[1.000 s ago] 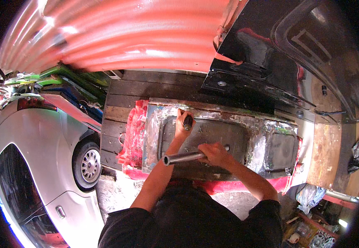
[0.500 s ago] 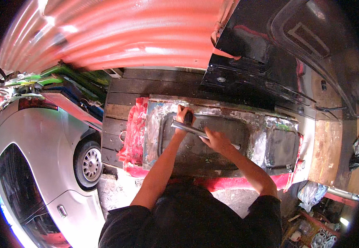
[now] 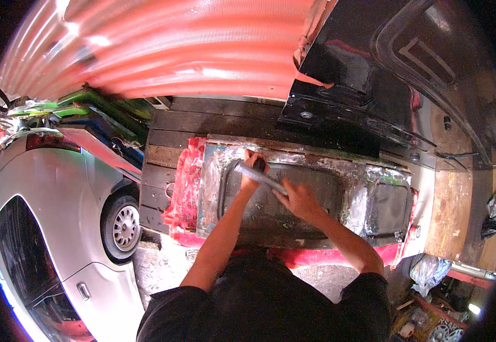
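Note:
A stripped vehicle panel (image 3: 353,194), scuffed grey and white with dark recessed areas, lies in front of me. At its upper left, my left hand (image 3: 252,165) is wrapped around a dark tool, perhaps a handle (image 3: 259,163); its lower part is hidden, so I cannot tell its kind. My right hand (image 3: 299,199) is closed around a grey metal bar (image 3: 268,181). The bar slants up and left across the panel, slightly blurred, with its far end over the left wrist and close to the dark tool. Whether bar and tool touch is not clear.
Red wrapping (image 3: 185,188) sticks out at the panel's left end. A silver car (image 3: 48,188) stands at left. Dark wooden boards (image 3: 213,111) and a red corrugated sheet (image 3: 191,51) lie beyond. A large black vehicle panel (image 3: 356,68) leans at upper right, above clutter (image 3: 430,319).
The metal bar has swung a little and now blurs, its right end no longer visible past my right hand. My left hand stays at about the same spot on the panel.

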A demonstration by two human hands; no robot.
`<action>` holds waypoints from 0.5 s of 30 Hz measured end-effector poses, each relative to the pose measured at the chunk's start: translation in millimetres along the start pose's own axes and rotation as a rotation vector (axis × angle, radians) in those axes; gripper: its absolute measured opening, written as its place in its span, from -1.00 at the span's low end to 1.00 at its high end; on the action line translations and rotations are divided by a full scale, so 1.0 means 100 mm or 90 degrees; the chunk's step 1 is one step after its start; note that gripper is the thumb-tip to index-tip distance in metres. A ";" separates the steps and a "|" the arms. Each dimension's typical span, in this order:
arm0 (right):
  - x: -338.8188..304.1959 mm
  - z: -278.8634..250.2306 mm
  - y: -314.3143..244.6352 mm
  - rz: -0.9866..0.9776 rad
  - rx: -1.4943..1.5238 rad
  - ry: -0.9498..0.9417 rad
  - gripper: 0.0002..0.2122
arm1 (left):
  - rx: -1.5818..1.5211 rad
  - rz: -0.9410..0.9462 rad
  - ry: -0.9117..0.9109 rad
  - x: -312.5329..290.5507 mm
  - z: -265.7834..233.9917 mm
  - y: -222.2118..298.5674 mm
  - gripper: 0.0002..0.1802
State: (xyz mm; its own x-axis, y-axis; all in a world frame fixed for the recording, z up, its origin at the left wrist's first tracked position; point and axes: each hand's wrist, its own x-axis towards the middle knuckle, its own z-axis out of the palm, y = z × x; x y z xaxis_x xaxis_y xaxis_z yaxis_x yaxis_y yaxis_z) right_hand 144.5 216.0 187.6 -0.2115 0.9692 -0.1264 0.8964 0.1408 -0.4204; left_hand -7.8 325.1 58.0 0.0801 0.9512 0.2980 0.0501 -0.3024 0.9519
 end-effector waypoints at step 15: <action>-0.14 -0.07 -0.24 -0.258 0.107 0.092 -0.67 | 0.134 0.025 -0.017 0.04 -0.01 0.25 -0.75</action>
State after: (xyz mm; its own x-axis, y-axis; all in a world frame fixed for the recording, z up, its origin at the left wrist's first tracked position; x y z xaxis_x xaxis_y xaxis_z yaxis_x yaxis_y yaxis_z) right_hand 129.1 200.2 205.8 -0.4649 0.8625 0.1998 0.6739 0.4911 -0.5519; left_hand -7.6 321.9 83.3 0.1126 0.9373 0.3297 0.2537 -0.3479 0.9025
